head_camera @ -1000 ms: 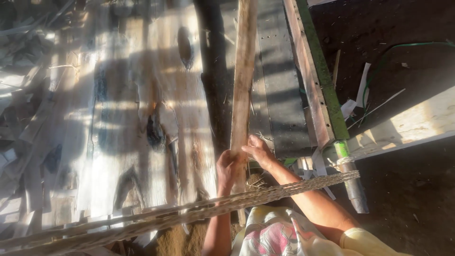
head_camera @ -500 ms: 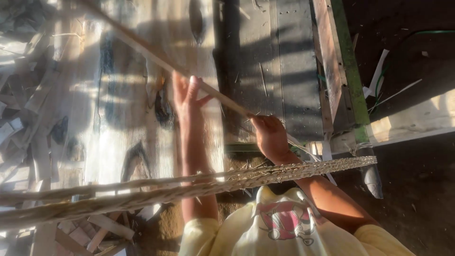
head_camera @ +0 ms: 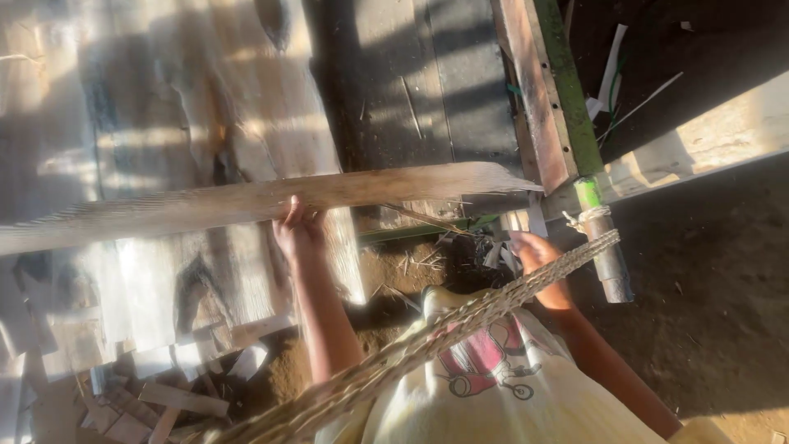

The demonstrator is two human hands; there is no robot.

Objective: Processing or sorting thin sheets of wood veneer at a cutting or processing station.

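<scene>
A long, flat wooden plank [head_camera: 246,201] lies almost level across the view, its splintered right end near a slanted wooden frame. My left hand [head_camera: 300,232] is raised and grips the plank's lower edge near its middle. My right hand [head_camera: 536,253] hangs lower at the right, apart from the plank. A braided straw strip [head_camera: 427,337] crosses in front of that hand and partly hides it, so its fingers are unclear. My pale yellow shirt with a red print fills the bottom.
Pale sunlit boards [head_camera: 164,107] and a dark metal sheet [head_camera: 427,82] lie below. A wooden rail with a green edge [head_camera: 559,90] slants down at the right to a green-taped post [head_camera: 593,205]. Wood offcuts [head_camera: 164,399] litter the lower left. Bare earth lies at the right.
The plank has swung from upright, through a diagonal, to nearly level. My right hand has let go of it and dropped to the right. My left hand alone holds it.
</scene>
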